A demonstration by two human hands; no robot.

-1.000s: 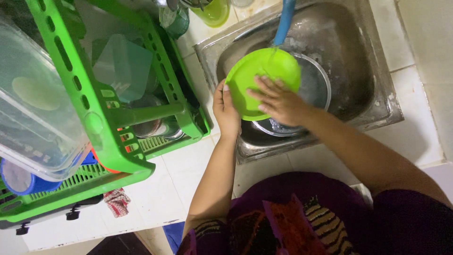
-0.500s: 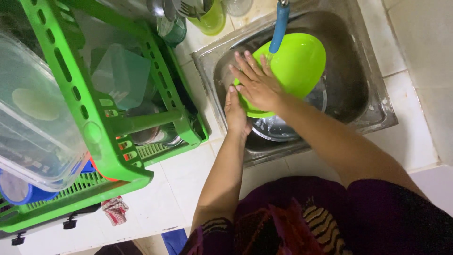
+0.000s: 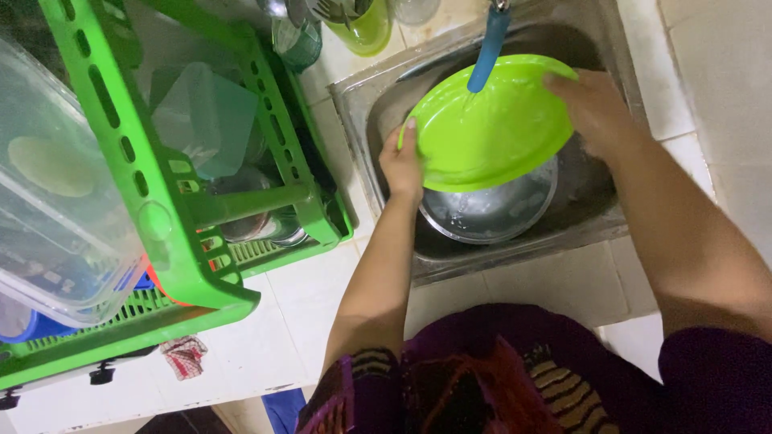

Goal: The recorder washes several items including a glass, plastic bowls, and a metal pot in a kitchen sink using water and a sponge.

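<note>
A bright green plastic plate (image 3: pixel 490 128) is held tilted over the steel sink (image 3: pixel 599 217), under a blue tap spout (image 3: pixel 488 48) with water running onto it. My left hand (image 3: pixel 402 165) grips the plate's left rim. My right hand (image 3: pixel 591 104) grips its right rim. Below the plate, a steel bowl (image 3: pixel 494 209) with water sits in the sink.
A green plastic dish rack (image 3: pixel 185 217) stands left of the sink with a clear plastic container (image 3: pixel 56 201), a teal item and steel dishes. A yellow-green cup (image 3: pixel 362 28) with utensils stands behind. White tiled counter (image 3: pixel 305 305) surrounds the sink.
My right hand moved from the plate's face to its right rim. The plate now faces up under the tap spout, held at both sides.
</note>
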